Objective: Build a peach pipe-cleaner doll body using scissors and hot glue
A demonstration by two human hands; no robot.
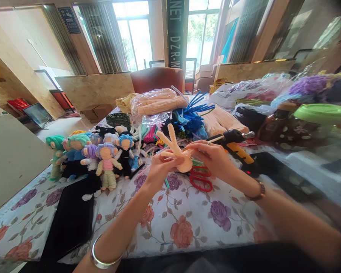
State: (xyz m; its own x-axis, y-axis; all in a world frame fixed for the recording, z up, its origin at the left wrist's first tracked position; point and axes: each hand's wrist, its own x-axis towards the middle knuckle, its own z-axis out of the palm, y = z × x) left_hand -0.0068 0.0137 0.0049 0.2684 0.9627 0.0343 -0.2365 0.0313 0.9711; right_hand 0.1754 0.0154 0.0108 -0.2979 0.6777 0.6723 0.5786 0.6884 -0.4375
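A peach pipe-cleaner figure (184,164), with a round ball at its lower end and several fuzzy stalks pointing up and left, is held over the middle of the table. My left hand (159,170) pinches it from the left, with thumb and fingers closed near the ball. From the right, my right hand (211,153) has its fingers closed at the figure's other side; its fingertips partly hide what they grip. Red-handled scissors (201,182) lie just below my right hand. Beyond it rests a black and yellow glue gun (235,148).
Several finished pipe-cleaner dolls (106,163) stand at left, behind a black flat panel (74,216). Blue pipe cleaners (191,113) and wrapped peach bundles (159,102) lie at the back. A green-lidded jar (319,113) stands right. A floral tablecloth (182,231) covers the table.
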